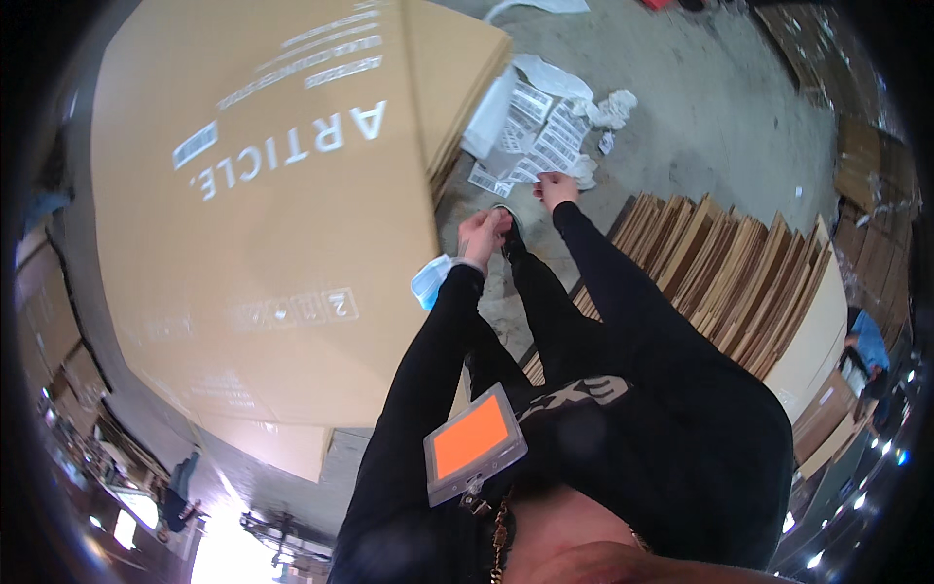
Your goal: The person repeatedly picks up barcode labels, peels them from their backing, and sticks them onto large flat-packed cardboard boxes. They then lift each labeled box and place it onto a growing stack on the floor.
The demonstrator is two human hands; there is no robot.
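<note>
My right hand [556, 189] is closed, its fingertips pinched at the near edge of a sheet of printed labels [556, 144]. More white label sheets and crumpled backing paper lie around it on the floor. Left of it and a little nearer, my left hand [484, 237] has its fingers curled together; whatever they may hold is too small to make out. A blue face mask [429, 282] hangs at my left wrist. Close beside that arm stands a large brown cardboard box [282, 234] with white printing on its face.
Flattened cardboard sheets [725, 277] stand in a dense row to my right. Wrapped cardboard stacks [861, 165] are farther right. Another person [864, 346] is at the right rim, and one more [177, 506] at the lower left. Crumpled paper [615, 109] lies on the concrete floor.
</note>
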